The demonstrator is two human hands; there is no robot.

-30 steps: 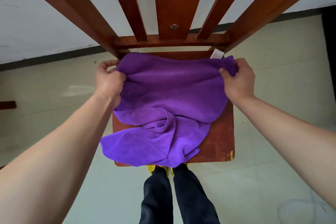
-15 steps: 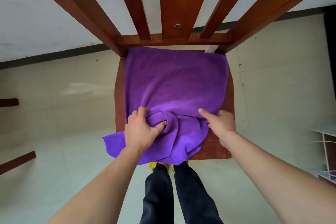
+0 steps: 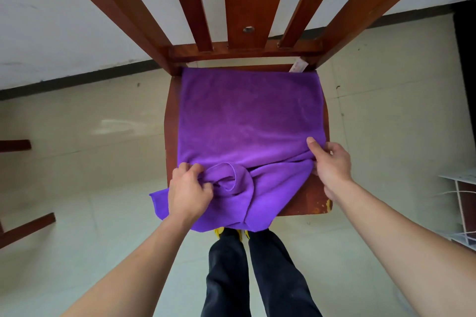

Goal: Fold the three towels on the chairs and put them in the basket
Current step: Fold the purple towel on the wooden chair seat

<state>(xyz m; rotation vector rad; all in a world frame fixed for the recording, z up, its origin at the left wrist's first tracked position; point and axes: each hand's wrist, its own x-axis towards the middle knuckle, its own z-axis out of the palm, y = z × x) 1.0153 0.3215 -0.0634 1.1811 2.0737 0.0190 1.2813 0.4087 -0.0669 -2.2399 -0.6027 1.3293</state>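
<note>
Clutched in the left grip (image 3: 189, 188), fingers curled tight: a bunched fold of the purple microfibre towel (image 3: 247, 121). Pinched in the right grip (image 3: 332, 165), thumb on top: its creased edge. Lay spread beyond both grips across the brown wooden chair seat (image 3: 306, 201), loose end drooping below the left grip. Judged light, limp, slightly clingy; best taken by the corners.

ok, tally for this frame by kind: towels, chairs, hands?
purple towel: 1
wooden chair: 1 (brown bars at the left edge are too cropped to tell)
hands: 2, left hand and right hand, both gripping the towel
Total: 4
</note>
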